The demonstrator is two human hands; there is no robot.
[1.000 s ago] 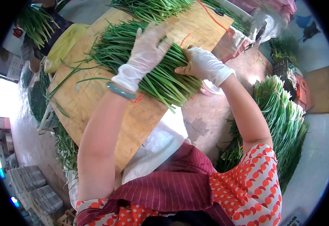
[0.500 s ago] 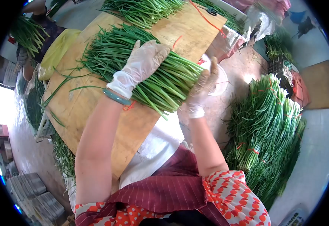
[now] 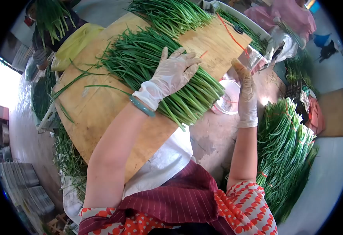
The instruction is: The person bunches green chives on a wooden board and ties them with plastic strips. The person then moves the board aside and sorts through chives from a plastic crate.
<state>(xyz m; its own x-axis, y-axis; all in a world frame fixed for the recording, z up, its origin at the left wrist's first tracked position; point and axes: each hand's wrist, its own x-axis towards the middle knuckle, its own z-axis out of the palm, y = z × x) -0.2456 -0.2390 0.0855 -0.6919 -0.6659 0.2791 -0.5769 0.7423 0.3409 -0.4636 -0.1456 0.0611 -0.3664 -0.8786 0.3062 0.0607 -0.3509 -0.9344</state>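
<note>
A thick bunch of garlic chives (image 3: 197, 96) lies across a wooden board (image 3: 112, 105), its pale cut ends pointing right past the board's edge. My left hand (image 3: 175, 74), in a thin translucent glove, rests flat on top of the bunch with fingers spread. To the right, apart from the stems, my gloved right hand (image 3: 246, 88) is raised with its fingers stretched out; nothing shows in it. A second bunch of chives (image 3: 171, 13) sits at the board's far end. Near it, a red tie (image 3: 232, 31) stretches along the board.
A white bucket (image 3: 228, 98) stands below the board, beside my right hand. Tied chive bundles (image 3: 281, 145) stand on the floor at right. At upper left, another person's gloved hand (image 3: 41, 56) is near a yellow bag (image 3: 75, 43); a person in pink (image 3: 285, 15) is at upper right.
My right hand has left the cut ends of the chives and moved right, its fingers now straight. My left hand stays on the bunch. The camera view has shifted slightly.
</note>
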